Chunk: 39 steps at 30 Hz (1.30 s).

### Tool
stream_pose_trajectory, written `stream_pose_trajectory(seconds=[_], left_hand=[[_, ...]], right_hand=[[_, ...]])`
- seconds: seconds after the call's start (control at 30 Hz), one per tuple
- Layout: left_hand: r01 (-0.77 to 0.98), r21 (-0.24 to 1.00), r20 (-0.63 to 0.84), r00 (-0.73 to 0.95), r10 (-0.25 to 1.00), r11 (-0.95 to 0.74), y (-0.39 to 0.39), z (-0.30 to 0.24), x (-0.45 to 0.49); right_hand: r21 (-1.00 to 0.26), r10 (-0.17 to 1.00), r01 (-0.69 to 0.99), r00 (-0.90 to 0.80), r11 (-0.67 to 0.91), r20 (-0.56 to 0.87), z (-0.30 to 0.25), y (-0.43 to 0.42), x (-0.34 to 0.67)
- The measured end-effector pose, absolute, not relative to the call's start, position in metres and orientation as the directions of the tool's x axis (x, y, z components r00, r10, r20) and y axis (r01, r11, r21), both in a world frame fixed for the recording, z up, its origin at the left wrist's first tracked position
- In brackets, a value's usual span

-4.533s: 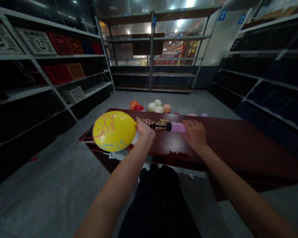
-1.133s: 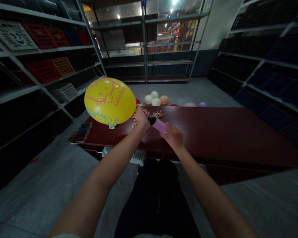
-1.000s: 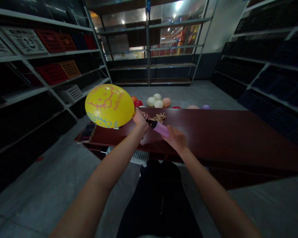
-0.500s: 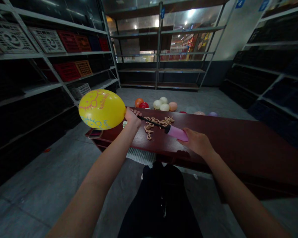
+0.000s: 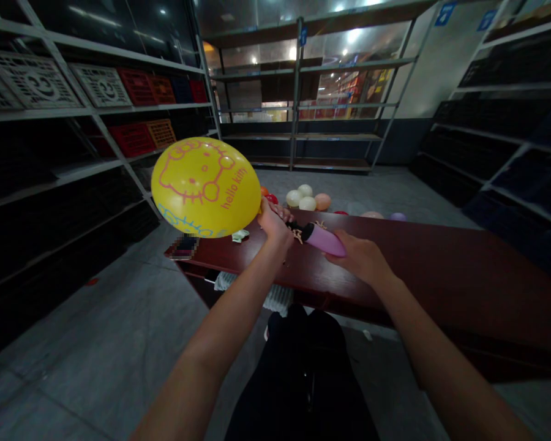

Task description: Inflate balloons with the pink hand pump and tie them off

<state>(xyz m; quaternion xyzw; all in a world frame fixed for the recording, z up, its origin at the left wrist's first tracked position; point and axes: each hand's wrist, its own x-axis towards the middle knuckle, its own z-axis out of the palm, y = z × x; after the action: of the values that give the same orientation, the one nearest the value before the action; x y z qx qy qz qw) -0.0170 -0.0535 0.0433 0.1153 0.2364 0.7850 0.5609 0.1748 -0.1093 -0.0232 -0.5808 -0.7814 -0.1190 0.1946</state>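
Several balloons (image 5: 307, 203) beyond the table (image 5: 422, 263), tan strands (image 5: 321, 225) partly behind hands (image 5: 276, 224) tight on yellow balloon (image 5: 206, 187) and pump (image 5: 326, 240)

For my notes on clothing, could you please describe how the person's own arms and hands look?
Both the left hand and right hand are bare, with no gloves. The left forearm and right forearm are uncovered too; no sleeve shows in view. Dark clothing shows below.
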Motion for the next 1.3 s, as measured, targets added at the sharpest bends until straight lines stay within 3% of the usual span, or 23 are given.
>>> stream_pose_trajectory(seconds=[0.4, 0.8, 1.17, 1.3], left_hand=[[-0.889, 0.437, -0.27, -0.272, 0.924, -0.134, -0.051, 0.034, -0.025], [-0.885, 0.447, -0.247, -0.262, 0.933, -0.131, -0.028, 0.032, -0.072], [-0.89, 0.401, -0.187, -0.31, 0.932, -0.216, -0.036, 0.045, -0.047], [-0.89, 0.402, -0.211, -0.318, 0.924, -0.215, -0.039, 0.048, -0.039]], right_hand=[[-0.015, 0.83, 0.93, -0.321, 0.368, 0.456, -0.025, -0.106, 0.162], [0.134, 0.832, 0.927, -0.374, 0.351, 0.409, -0.035, -0.111, 0.212], [0.008, 0.902, 0.969, -0.234, 0.248, 0.364, -0.014, -0.118, 0.241], [0.029, 0.91, 0.969, -0.239, 0.244, 0.34, -0.009, -0.116, 0.238]])
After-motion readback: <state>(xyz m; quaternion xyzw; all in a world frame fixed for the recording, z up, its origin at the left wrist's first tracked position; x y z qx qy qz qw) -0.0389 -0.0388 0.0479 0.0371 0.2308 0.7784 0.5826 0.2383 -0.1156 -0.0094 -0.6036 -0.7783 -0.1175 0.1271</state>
